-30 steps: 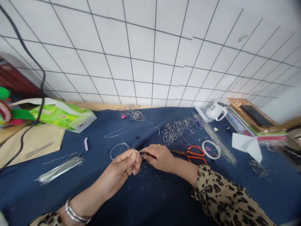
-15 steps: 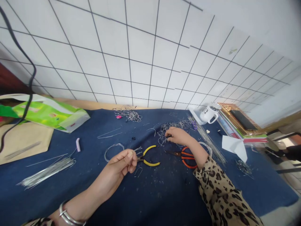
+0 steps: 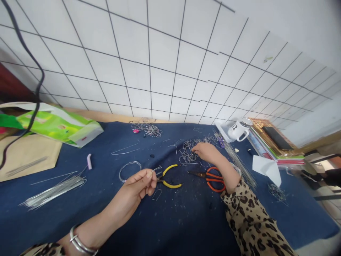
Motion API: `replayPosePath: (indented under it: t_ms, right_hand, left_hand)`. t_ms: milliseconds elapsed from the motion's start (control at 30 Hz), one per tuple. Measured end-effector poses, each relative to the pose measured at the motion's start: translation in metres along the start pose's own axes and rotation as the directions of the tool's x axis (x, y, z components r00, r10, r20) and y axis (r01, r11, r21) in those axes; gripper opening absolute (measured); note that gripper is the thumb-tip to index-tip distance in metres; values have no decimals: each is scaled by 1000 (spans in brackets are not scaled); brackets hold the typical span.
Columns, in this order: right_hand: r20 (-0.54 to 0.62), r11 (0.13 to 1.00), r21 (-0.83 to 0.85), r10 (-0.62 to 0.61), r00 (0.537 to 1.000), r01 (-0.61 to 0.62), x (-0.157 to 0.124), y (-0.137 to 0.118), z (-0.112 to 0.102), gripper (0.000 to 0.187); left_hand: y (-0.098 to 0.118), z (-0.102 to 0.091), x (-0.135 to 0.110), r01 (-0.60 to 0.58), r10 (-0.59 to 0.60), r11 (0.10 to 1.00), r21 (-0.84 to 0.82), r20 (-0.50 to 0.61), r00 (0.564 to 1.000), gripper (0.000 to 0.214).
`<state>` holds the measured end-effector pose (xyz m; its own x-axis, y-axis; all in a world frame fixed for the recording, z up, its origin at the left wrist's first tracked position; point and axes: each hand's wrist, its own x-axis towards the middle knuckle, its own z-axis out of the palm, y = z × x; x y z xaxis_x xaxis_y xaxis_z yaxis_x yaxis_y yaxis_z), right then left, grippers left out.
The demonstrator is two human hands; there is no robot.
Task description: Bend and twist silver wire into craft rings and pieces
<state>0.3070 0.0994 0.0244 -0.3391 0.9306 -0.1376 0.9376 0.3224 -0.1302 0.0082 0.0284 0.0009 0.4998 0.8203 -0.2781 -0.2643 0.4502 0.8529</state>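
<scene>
My left hand (image 3: 142, 183) is closed in a pinch in front of the yellow-handled pliers (image 3: 170, 177); whatever its fingertips hold is too small to make out. The pliers lie with handles spread, their jaws partly behind that hand. Farther right, my right hand (image 3: 205, 152) reaches to a heap of tangled thin wire pieces (image 3: 187, 153), its fingers bent down at the heap. Its fingertips are too small and partly hidden to show a grip. Below the right wrist lie orange-handled scissors (image 3: 215, 179). A coil of thin wire (image 3: 124, 169) rests behind my left hand.
A bundle of straight wires (image 3: 54, 192) lies at left, near a green bag (image 3: 64, 124). Another wire tangle (image 3: 146, 128) sits by the wall. On the right are long wires (image 3: 239, 163), a white mug (image 3: 239, 129), stacked books (image 3: 277, 142) and white paper (image 3: 266, 169).
The view has shifted slightly. My right hand has moved a little to the right over the wire heap. My left hand stays pinched in nearly the same place.
</scene>
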Motion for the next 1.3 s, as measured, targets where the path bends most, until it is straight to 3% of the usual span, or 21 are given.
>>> replayPosePath:
  t_ms: [200, 367, 567, 933, 1067, 1300]
  right_hand:
    - [-64, 998, 16, 63, 996, -62, 8, -23, 21, 13]
    - [-67, 992, 89, 92, 994, -86, 11, -27, 30, 7]
    - [-103, 971, 228, 104, 989, -79, 8, -28, 16, 7]
    - [-217, 903, 405, 248, 944, -144, -1, -33, -2, 8]
    - [-229, 866, 486, 254, 940, -116, -5, -52, -6, 10]
    - [-286, 732, 679, 198, 937, 53, -20, -121, 11, 7]
  left_hand:
    - [0, 0, 2, 4, -4, 1000, -2, -13, 1000, 22]
    - [0, -1, 1, 11, -11, 1000, 0, -25, 1000, 22]
    - [-1, -2, 0, 2, -3, 1000, -7, -38, 999, 21]
    - [0, 0, 1, -12, 22, 997, 75, -134, 991, 22]
    - [-1, 3, 0, -58, 77, 991, 117, -171, 982, 23]
    - [-10, 12, 6, -152, 231, 935, 320, -227, 946, 25]
